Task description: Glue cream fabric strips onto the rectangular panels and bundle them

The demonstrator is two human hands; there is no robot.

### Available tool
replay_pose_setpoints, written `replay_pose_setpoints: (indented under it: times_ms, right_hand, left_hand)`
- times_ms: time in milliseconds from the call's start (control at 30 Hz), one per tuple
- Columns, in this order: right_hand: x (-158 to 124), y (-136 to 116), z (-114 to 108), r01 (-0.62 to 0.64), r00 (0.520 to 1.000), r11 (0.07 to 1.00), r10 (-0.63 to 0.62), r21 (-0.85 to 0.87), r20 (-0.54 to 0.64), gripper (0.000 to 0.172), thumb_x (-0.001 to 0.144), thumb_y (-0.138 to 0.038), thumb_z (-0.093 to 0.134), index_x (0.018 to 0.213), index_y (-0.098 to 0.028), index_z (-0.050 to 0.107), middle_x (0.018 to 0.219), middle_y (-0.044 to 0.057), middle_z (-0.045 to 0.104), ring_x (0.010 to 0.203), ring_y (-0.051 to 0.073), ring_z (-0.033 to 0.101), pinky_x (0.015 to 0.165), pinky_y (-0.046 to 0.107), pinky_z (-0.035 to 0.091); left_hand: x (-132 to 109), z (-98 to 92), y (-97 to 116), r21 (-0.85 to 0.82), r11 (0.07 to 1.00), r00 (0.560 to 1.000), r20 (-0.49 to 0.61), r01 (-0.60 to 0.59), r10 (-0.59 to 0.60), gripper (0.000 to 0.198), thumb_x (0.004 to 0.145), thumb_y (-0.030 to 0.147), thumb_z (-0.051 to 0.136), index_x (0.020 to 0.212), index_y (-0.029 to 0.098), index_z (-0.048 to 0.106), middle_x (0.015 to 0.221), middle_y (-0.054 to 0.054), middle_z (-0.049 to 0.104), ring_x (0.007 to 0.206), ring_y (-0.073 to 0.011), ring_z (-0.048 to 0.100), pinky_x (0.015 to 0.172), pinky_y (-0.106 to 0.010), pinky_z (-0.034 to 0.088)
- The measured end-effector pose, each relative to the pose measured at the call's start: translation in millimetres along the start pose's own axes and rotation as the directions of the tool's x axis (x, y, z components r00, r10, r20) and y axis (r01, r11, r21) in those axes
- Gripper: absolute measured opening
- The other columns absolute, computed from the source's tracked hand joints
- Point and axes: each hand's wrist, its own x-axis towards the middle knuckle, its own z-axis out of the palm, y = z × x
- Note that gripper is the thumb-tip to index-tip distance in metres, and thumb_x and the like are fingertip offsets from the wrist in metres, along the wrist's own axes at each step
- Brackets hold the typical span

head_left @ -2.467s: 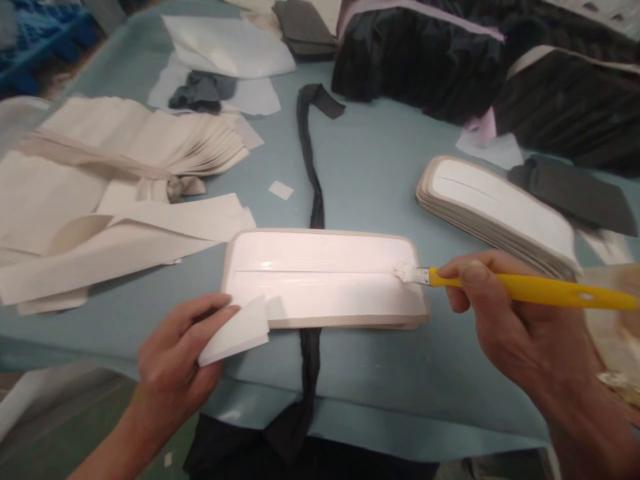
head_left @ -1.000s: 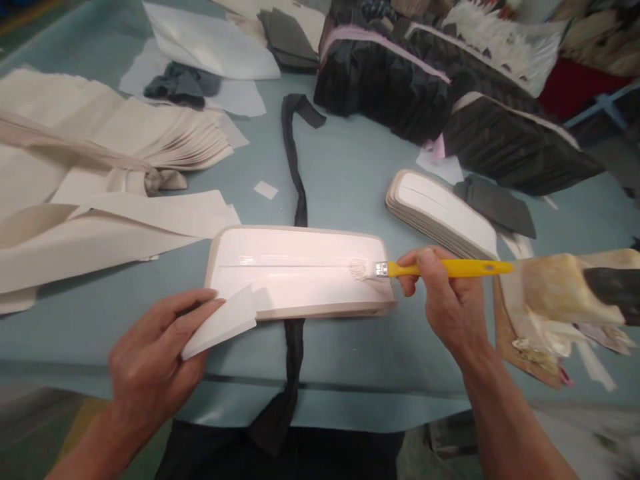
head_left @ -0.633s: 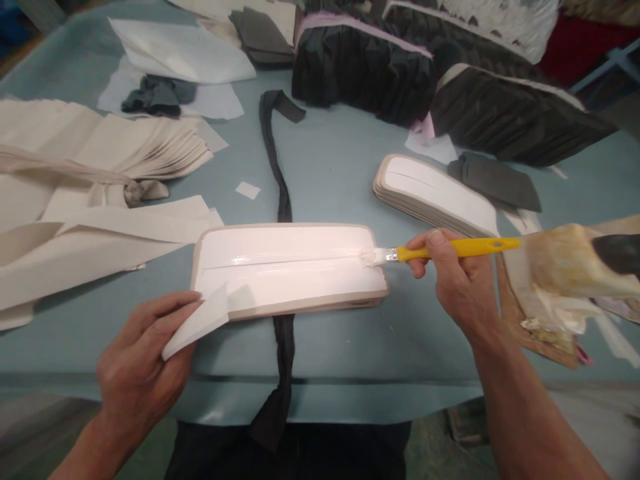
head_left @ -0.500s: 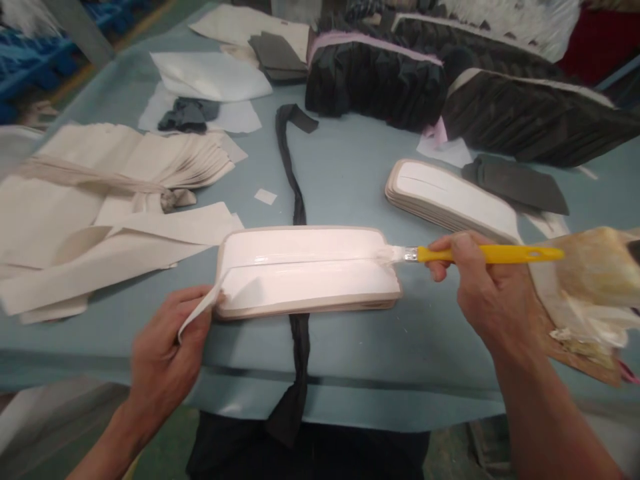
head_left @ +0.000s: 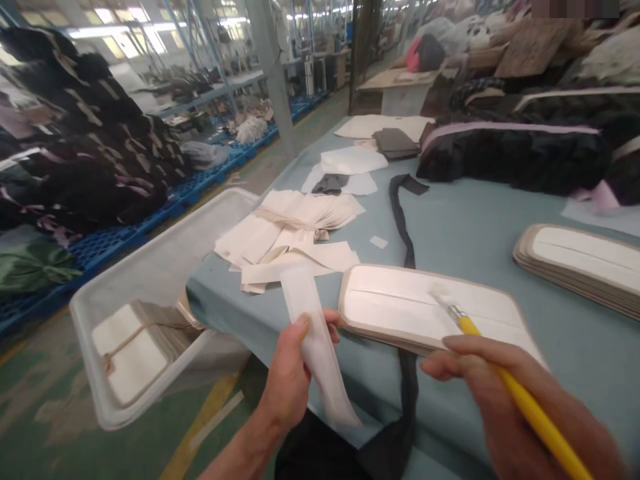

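Note:
My left hand point(head_left: 291, 375) is closed on a long white strip point(head_left: 315, 340), held up in front of the table edge. In my right hand point(head_left: 520, 400) is a yellow-handled brush point(head_left: 510, 387), gripped with its bristles resting on the top of a stack of white rounded pieces point(head_left: 425, 310). That stack lies on the blue-grey table point(head_left: 465, 227) just beyond both hands. A black fabric strip point(head_left: 403, 227) runs under the stack and hangs off the table's near edge.
A white tray point(head_left: 150, 293) with tied cream pieces stands left of the table, below its edge. Cream sheets point(head_left: 295, 230) are heaped at the table's left. A second stack of white pieces point(head_left: 580, 263) lies at the right. Black fabric bundles point(head_left: 515, 153) line the far side. Shelves and dark garments fill the left background.
My left hand has pulled the white strip off the stack and lifted it clear. The view has swung left and up. The brush has moved left along the stack's top.

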Motion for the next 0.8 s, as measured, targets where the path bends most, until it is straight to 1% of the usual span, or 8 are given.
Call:
replay_pose_setpoints:
  times_ms: [100, 200, 233, 300, 367, 467, 633, 800]
  right_hand:
    - [1, -22, 19, 0.073, 0.997, 0.992, -0.069, -0.107, 0.035, 0.011, 0.103, -0.043, 0.064, 0.103, -0.032, 0.07, 0.097, -0.006, 0.081, 0.088, 0.017, 0.079, 0.081, 0.025, 0.059]
    - [3, -27, 29, 0.144, 0.989, 0.987, -0.141, -0.069, 0.041, 0.007, 0.099, -0.036, 0.069, 0.103, -0.031, 0.067, 0.1, -0.003, 0.081, 0.092, 0.018, 0.08, 0.082, 0.026, 0.062]
    - [2, -27, 31, 0.103, 0.994, 0.994, -0.102, -0.025, 0.04, 0.009, 0.098, -0.036, 0.07, 0.103, -0.03, 0.066, 0.101, -0.002, 0.081, 0.092, 0.019, 0.08, 0.081, 0.028, 0.063]
    - [-2, -28, 36, -0.078, 0.996, 0.989, 0.071, 0.124, 0.061, 0.014, 0.097, -0.039, 0.072, 0.101, -0.027, 0.063, 0.104, 0.002, 0.08, 0.084, 0.02, 0.079, 0.072, 0.03, 0.065]
    - [-9, -29, 41, -0.248, 0.967, 0.924, 0.221, 0.292, 0.123, 0.02, 0.098, -0.042, 0.072, 0.098, -0.026, 0.059, 0.099, 0.003, 0.077, 0.068, 0.018, 0.073, 0.059, 0.029, 0.064]
    - [-18, -31, 44, -0.296, 0.955, 0.871, 0.265, 0.392, 0.133, 0.023, 0.099, -0.042, 0.071, 0.095, -0.026, 0.056, 0.087, -0.001, 0.071, 0.055, 0.013, 0.062, 0.049, 0.025, 0.058]
    - [-25, -25, 43, -0.235, 0.972, 0.915, 0.229, 0.327, 0.058, 0.018, 0.103, -0.039, 0.067, 0.102, -0.026, 0.055, 0.092, -0.001, 0.07, 0.059, 0.011, 0.06, 0.054, 0.024, 0.057]
    - [-20, -22, 42, -0.093, 0.995, 0.993, 0.096, 0.067, -0.038, 0.012, 0.1, -0.033, 0.067, 0.096, -0.024, 0.058, 0.087, -0.002, 0.069, 0.065, 0.011, 0.062, 0.061, 0.023, 0.053]
  left_hand:
    - [-12, 9.7, -3, -0.181, 0.979, 0.993, 0.083, 0.098, -0.085, 0.056, 0.087, 0.069, 0.067, 0.101, 0.016, 0.08, 0.098, -0.012, 0.076, 0.082, -0.0211, 0.064, 0.072, -0.029, 0.054]
    - [-23, 13.7, -13, -0.149, 0.986, 0.974, 0.221, 0.077, -0.042, 0.056, 0.095, 0.069, 0.06, 0.1, 0.017, 0.079, 0.089, -0.01, 0.075, 0.076, -0.02, 0.064, 0.07, -0.029, 0.052]
    - [-26, 14.3, -16, -0.112, 0.992, 0.962, 0.271, 0.062, -0.03, 0.058, 0.097, 0.069, 0.056, 0.098, 0.016, 0.079, 0.085, -0.009, 0.074, 0.075, -0.0199, 0.064, 0.07, -0.029, 0.052]
    - [-32, 15.9, -22, -0.021, 0.999, 0.934, 0.355, 0.035, -0.025, 0.063, 0.101, 0.07, 0.049, 0.094, 0.015, 0.079, 0.08, -0.009, 0.073, 0.072, -0.0196, 0.063, 0.068, -0.029, 0.05]
    - [-36, 18.7, -25, 0.039, 0.999, 0.919, 0.392, 0.024, -0.037, 0.067, 0.101, 0.072, 0.047, 0.089, 0.015, 0.079, 0.077, -0.009, 0.073, 0.069, -0.0191, 0.061, 0.065, -0.029, 0.047]
    - [-40, 24.9, -29, 0.049, 0.998, 0.914, 0.404, 0.032, -0.049, 0.068, 0.1, 0.073, 0.048, 0.085, 0.015, 0.078, 0.075, -0.008, 0.07, 0.068, -0.0185, 0.058, 0.063, -0.028, 0.045]
    - [-40, 33.9, -31, 0.016, 0.998, 0.899, 0.432, 0.065, -0.066, 0.066, 0.099, 0.073, 0.05, 0.084, 0.015, 0.077, 0.07, -0.005, 0.064, 0.066, -0.0168, 0.055, 0.062, -0.027, 0.044]
    - [-44, 39.3, -34, -0.026, 0.986, 0.885, 0.444, 0.166, -0.137, 0.07, 0.093, 0.08, 0.055, 0.08, 0.013, 0.07, 0.065, -0.001, 0.056, 0.06, -0.0137, 0.046, 0.056, -0.026, 0.038]
